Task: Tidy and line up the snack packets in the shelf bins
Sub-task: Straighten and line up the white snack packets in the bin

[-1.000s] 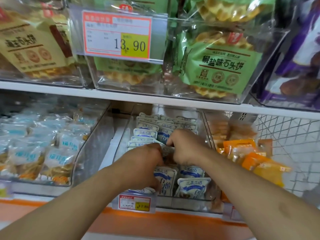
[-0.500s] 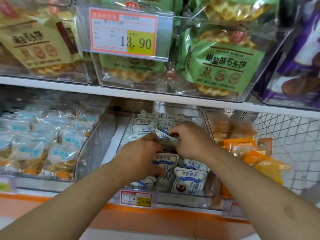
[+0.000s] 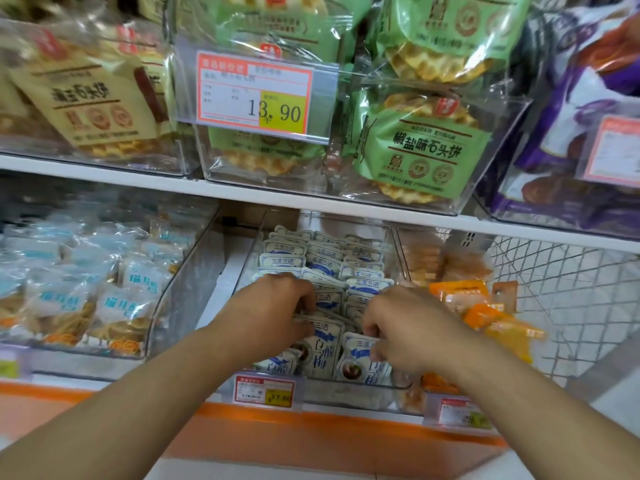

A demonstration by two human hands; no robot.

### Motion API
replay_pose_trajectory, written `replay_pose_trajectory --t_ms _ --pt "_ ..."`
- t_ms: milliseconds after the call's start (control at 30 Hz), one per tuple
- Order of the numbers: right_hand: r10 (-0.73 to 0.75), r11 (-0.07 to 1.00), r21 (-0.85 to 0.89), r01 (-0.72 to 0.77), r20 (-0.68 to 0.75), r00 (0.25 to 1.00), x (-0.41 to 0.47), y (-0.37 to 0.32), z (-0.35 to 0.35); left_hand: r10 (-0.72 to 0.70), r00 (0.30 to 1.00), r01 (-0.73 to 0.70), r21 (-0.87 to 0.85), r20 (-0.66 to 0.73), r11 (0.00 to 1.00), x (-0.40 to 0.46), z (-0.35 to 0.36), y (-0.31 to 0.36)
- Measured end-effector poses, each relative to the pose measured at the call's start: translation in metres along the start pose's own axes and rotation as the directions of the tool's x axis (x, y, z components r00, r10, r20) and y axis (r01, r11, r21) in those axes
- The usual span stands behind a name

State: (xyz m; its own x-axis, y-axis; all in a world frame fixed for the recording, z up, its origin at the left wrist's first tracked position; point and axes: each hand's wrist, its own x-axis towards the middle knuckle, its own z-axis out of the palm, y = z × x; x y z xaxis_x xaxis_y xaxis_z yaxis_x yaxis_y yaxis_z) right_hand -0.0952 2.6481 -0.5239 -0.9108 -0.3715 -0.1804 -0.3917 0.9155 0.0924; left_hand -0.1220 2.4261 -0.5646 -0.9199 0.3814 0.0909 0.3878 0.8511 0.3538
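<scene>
A clear plastic bin (image 3: 349, 393) on the lower shelf holds several small white-and-blue snack packets (image 3: 323, 259), stood in rows at the back and looser at the front. My left hand (image 3: 273, 306) is inside the bin on the left, its fingers curled around the top edges of the middle packets. My right hand (image 3: 405, 327) is at the front right, fingers curled and pinching the top of a front packet (image 3: 360, 367). Both hands hide the packets beneath them.
A bin of pale-blue wrapped biscuits (image 3: 86, 292) stands to the left, and orange packets (image 3: 485, 313) fill the bin to the right, by a wire mesh basket (image 3: 568, 299). The upper shelf carries bins of green (image 3: 422, 147) and tan (image 3: 86, 98) biscuit bags behind a price tag (image 3: 254, 95).
My right hand has drawn back from the middle of the bin to the front right packets. My left hand stays on the middle rows. The camera has moved closer.
</scene>
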Motion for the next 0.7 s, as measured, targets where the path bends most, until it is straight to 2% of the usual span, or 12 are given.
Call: replay_pose_trajectory --t_ms 167,267,400,500,600,700 --pt "-0.001 0.995 -0.101 -0.005 -0.05 0.999 -0.006 0.002 -0.004 0.074 0.995 -0.072 -0.026 0.062 0.997 -0.018 -0.025 -0.006" --pt "-0.02 0.994 -0.105 0.017 -0.03 0.999 -0.006 -0.003 -0.004 0.135 0.982 -0.14 0.033 0.129 0.99 -0.027 -0.036 -0.01" --pt "-0.021 0.996 -0.091 0.021 -0.002 1.0 -0.007 -0.005 0.0 0.124 0.952 -0.18 0.186 0.279 0.966 -0.031 -0.032 -0.014" --pt "-0.02 0.999 -0.041 0.02 0.001 1.0 -0.01 -0.003 -0.003 0.111 0.977 -0.144 0.178 0.184 0.973 -0.03 -0.025 -0.013" --pt "-0.016 1.0 0.007 0.016 0.01 1.0 -0.014 -0.003 -0.007 0.104 0.994 -0.104 -0.009 0.04 0.995 -0.025 -0.017 -0.005" --pt "0.006 0.999 0.051 -0.008 0.041 0.999 -0.014 0.002 -0.007 0.124 0.992 -0.124 -0.065 -0.005 0.99 -0.021 0.001 0.005"
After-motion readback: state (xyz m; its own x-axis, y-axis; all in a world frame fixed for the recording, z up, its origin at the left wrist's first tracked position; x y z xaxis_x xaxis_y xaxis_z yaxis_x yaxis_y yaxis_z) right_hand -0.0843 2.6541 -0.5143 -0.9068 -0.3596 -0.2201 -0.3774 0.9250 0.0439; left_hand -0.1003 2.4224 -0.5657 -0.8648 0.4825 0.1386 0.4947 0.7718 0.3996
